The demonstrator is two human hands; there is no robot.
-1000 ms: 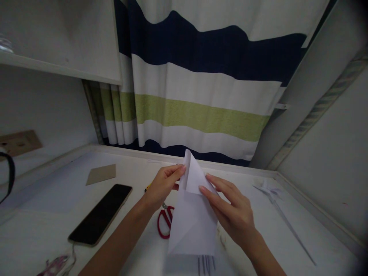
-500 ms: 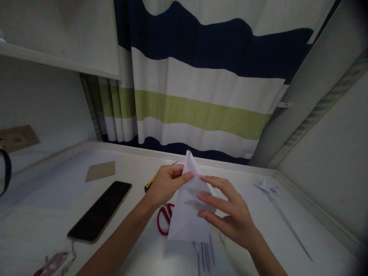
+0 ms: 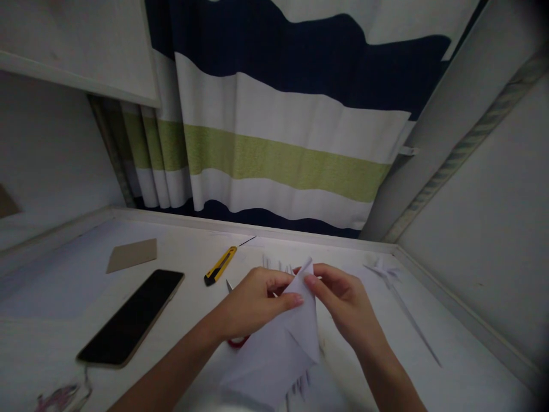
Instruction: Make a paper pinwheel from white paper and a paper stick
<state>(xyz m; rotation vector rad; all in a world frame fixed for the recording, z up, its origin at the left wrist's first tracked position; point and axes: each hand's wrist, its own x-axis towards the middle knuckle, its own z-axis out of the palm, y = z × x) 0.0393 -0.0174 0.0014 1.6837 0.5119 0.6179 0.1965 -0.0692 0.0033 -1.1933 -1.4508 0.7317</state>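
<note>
A folded sheet of white paper (image 3: pixel 278 355) is held up in front of me, its narrow pointed end at the top. My left hand (image 3: pixel 261 297) pinches it near the tip, thumb on the near face. On the other edge of that tip, my right hand (image 3: pixel 341 297) grips the paper between thumb and fingers. Partly hidden behind the paper and my left hand lies a pair of red-handled scissors (image 3: pixel 238 343). Just beyond my left hand is a yellow and black utility knife (image 3: pixel 221 266) with its blade out.
A black smartphone (image 3: pixel 132 320) with a cord and charm lies to the left, a brown cardboard piece (image 3: pixel 132 256) behind it. A paper shape on a long thin stick (image 3: pixel 412 317) rests at the right. A striped curtain (image 3: pixel 278 154) hangs behind the white table (image 3: pixel 189 366).
Both hands have come lower and the paper has tilted, its tip now leaning right. My right fingers moved from lying on the paper's face to pinching its tip. The view shifted slightly right.
</note>
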